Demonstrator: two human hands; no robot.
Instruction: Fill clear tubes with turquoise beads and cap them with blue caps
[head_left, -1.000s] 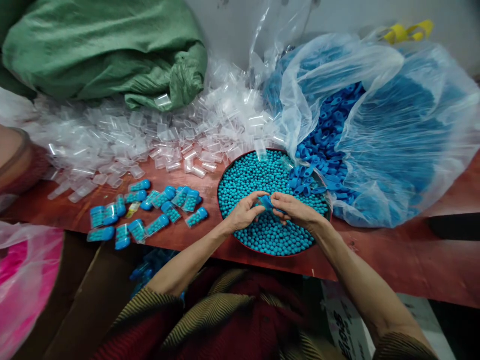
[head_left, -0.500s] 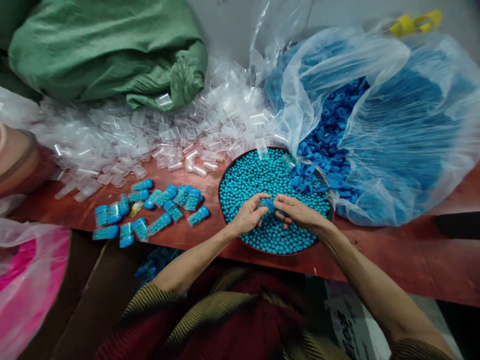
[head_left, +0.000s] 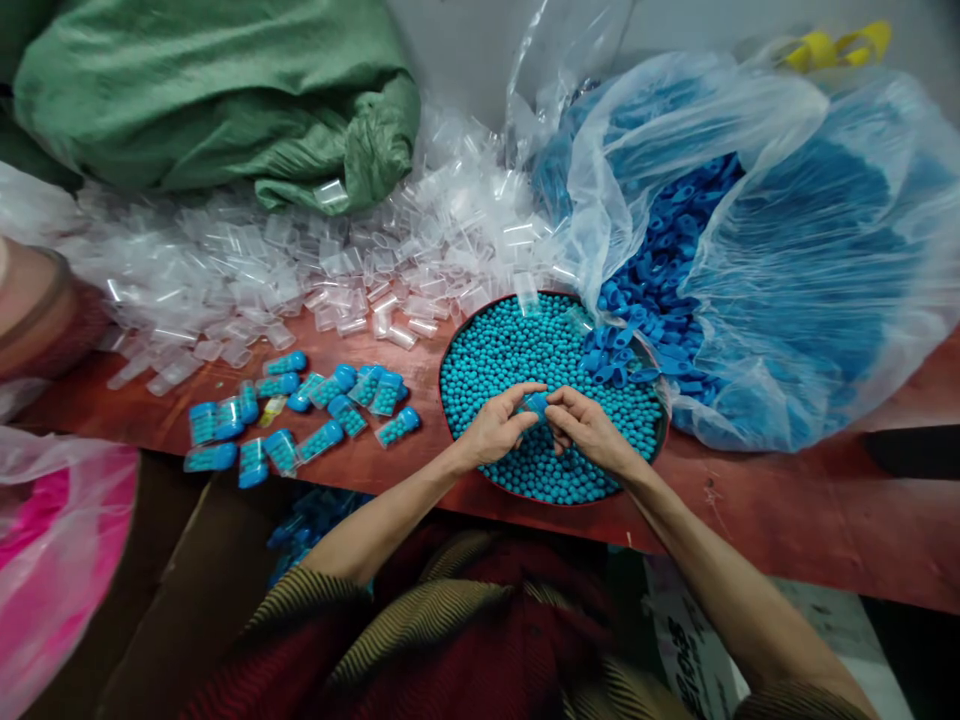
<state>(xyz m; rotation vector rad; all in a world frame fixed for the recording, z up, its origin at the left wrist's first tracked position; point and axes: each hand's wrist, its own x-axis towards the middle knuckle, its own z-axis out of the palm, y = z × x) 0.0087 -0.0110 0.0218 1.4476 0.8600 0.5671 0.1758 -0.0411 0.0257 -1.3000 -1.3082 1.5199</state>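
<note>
Over the round tray [head_left: 444,400] of turquoise balls [head_left: 517,345], my two hands meet. My left hand [head_left: 491,428] grips a small clear container with blue on it [head_left: 535,404] between thumb and fingers. My right hand [head_left: 589,425] is closed at the container's right end, thumb and fingertips pressed on its blue cap. The fingers partly cover the container, so its contents are hard to make out. Blue caps [head_left: 619,365] lie at the tray's right rim. To the left, several filled containers with blue caps [head_left: 322,440] lie on the red table [head_left: 420,470].
Empty clear containers [head_left: 262,270] are heaped along the back under a green sack [head_left: 217,100]. A translucent bag [head_left: 817,260] spills blue caps on the right. A pinkish round vessel [head_left: 37,315] stands at the left edge, above a pink bag [head_left: 67,560].
My right hand has shifted slightly left, its fingers now curled closer against the container's blue end. My left hand keeps its grip; the view has shifted a little.
</note>
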